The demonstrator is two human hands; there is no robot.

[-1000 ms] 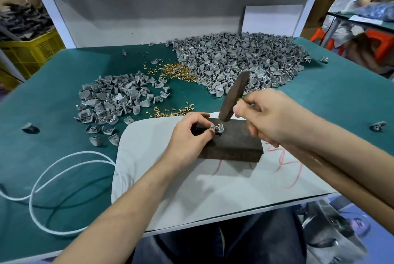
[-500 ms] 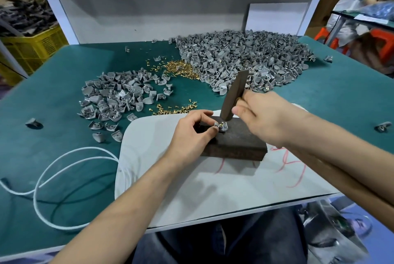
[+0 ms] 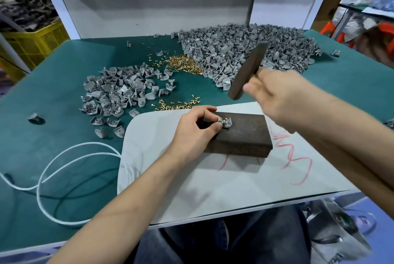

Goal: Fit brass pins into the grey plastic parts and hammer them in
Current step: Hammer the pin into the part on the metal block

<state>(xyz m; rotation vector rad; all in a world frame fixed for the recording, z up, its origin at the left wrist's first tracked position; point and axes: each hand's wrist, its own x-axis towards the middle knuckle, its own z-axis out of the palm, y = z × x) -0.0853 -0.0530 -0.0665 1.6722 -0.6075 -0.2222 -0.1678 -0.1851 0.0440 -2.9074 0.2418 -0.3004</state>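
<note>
Teal bench [image 3: 49,93], curved grey parts [image 3: 245,50]

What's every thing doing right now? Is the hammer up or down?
grey part, lies on the block, brass pin in it.
block, flat on the white mat.
hammer, up, tilted, clear of the part.
left hand, pinches the grey part.
right hand, grips the hammer.
loose brass pins, heaped.
</note>
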